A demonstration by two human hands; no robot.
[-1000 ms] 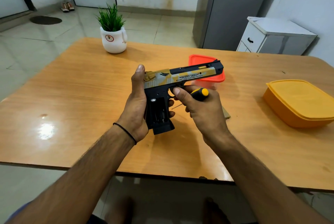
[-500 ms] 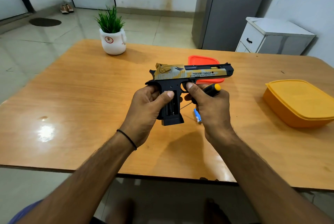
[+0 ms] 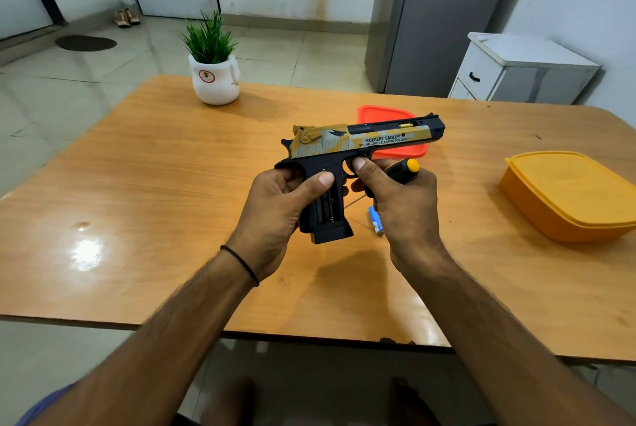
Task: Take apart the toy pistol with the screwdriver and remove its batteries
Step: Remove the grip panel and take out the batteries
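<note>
Noted gold-and-black plastic toy pistol (image 3: 378, 137) at frame centre, above wooden counter (image 3: 137, 184). Found left hand (image 3: 275, 208) grip clamped on its handle (battery bay exposed), right hand (image 3: 404, 208) grip clamped on black-and-yellow screwdriver (image 3: 401, 170). Logged blue battery (image 3: 375, 220) beside right hand.

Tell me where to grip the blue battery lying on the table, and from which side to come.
Probably its middle, pinched across the round sides from above. The blue battery lies flat on the table, squeezed between the grip of the toy pistol and the right hand, so sideways access looks tight.
</note>
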